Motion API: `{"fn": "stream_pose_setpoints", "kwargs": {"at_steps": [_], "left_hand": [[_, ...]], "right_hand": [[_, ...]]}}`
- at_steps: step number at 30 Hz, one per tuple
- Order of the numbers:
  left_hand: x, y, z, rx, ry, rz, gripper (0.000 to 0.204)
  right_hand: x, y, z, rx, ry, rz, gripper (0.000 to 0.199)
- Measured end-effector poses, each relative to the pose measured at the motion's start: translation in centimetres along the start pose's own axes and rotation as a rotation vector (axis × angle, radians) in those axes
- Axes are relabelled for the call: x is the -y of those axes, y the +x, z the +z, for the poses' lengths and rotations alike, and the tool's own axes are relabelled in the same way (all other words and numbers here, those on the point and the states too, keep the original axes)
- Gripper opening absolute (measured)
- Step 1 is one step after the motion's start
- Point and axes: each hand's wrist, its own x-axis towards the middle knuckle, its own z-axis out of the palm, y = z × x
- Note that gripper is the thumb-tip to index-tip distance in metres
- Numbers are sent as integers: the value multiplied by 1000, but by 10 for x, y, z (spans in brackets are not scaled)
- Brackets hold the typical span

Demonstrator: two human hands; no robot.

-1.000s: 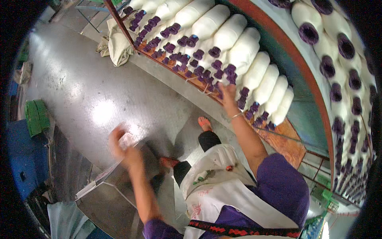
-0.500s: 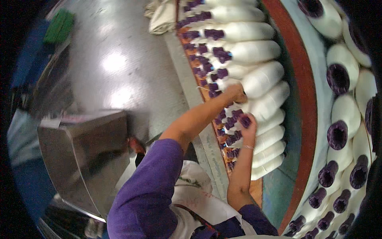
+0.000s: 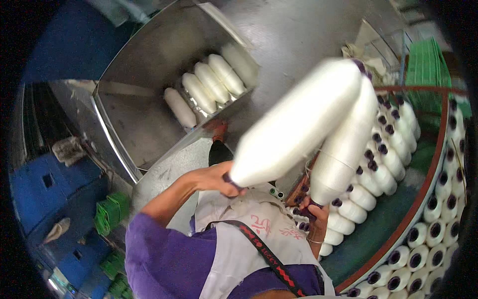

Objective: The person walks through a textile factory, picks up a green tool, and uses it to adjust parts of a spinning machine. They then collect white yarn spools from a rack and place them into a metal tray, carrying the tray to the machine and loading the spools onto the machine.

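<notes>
My left hand (image 3: 218,178) grips the dark purple tube end of a large white yarn bobbin (image 3: 294,124). That bobbin slants up and to the right, slightly blurred. In my right hand (image 3: 317,215) is the purple end of a second white yarn bobbin (image 3: 341,149), held more upright. The far ends of the two cross or overlap at the top; whether they touch I cannot tell. Beyond my left hand stands a grey metal bin (image 3: 132,117) with several white bobbins (image 3: 213,83) lying side by side in it.
At the right, several rows of bobbins (image 3: 393,162) with purple ends lie inside a red-brown rimmed enclosure (image 3: 432,184). More bobbins (image 3: 416,259) are stacked outside that rim. A green crate (image 3: 427,67) stands at the far right, blue machinery (image 3: 45,174) at the left.
Both hands, earlier empty-looking among the rows of bobbins, now each hold one raised bobbin. My view has turned left, bringing the bin's inside into sight.
</notes>
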Motion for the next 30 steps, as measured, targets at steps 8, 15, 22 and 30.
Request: {"fn": "stream_pose_setpoints", "kwargs": {"at_steps": [8,15,22,30], "left_hand": [[32,-123,-146,-931,-357,338,35],[133,-46,-367,-905,-904,248,21],[230,6,-458,-1265,-452,-202,58],[74,-25,-418,-1369,771,315,50]], "right_hand": [[15,158,274,426,-137,418,47],[-157,361,388,668,-175,718,19],[-299,447,426,862,-1681,-143,35],[-69,349,358,786,-963,-488,49]]}}
